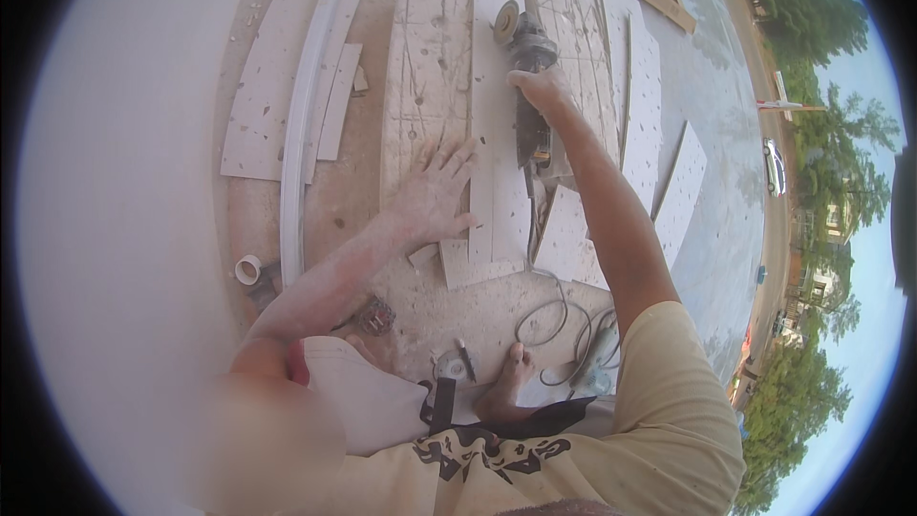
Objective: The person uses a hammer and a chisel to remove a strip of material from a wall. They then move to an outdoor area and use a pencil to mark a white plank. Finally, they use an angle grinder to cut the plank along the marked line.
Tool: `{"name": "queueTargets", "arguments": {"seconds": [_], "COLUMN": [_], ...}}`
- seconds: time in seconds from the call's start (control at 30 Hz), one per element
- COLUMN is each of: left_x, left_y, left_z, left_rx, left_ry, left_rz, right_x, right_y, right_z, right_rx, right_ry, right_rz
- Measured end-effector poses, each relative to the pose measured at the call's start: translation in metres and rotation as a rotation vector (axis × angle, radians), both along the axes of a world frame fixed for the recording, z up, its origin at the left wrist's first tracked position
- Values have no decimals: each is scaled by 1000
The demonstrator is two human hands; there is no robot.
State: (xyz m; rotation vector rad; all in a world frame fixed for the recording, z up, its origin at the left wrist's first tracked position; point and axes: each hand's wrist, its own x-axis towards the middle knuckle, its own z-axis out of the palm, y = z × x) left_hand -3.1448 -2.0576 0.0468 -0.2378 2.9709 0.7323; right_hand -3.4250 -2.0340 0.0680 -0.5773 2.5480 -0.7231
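Observation:
My right hand is wrapped round the black body of an angle grinder. Its round disc points away from me, beside the far part of a long pale tile strip. That strip lies lengthwise over a scored, dusty white block. Dust coats my left hand, which rests with fingers spread at the strip's left edge and holds nothing. Whether the disc touches the strip, I cannot tell.
Speckled tile pieces and a long white bar lie at left, near a short white pipe. A looped power cord lies by my bare foot and a grey-green tool. More tile offcuts lie at right.

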Motion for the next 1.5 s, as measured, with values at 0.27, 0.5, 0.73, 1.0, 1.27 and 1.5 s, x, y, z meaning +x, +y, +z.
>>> {"name": "queueTargets", "arguments": {"seconds": [0.27, 0.5, 0.73, 1.0, 1.27, 1.5], "left_x": [-2, 1, -1, -1, 0, -2], "left_y": [0, -1, 0, 0, 0, -2], "left_z": [4, -4, -2, 1, 1, 4], "left_rx": [13, 35, 49, 54, 67, 68], "left_ry": [-7, 14, 1, -7, 2, 4], "left_rz": [-9, 6, 6, 9, 10, 6], "right_x": [-21, -17, -39, -46, -41, -57], "right_y": [-6, -17, -23, -33, -41, -51], "right_z": [-12, -1, -20, -18, -9, -16], "right_rx": [-28, -40, -4, 18, -42, 9], "right_ry": [83, 54, 90, 115, 53, 53], "right_rz": [47, 94, 61, 41, 41, 11]}}
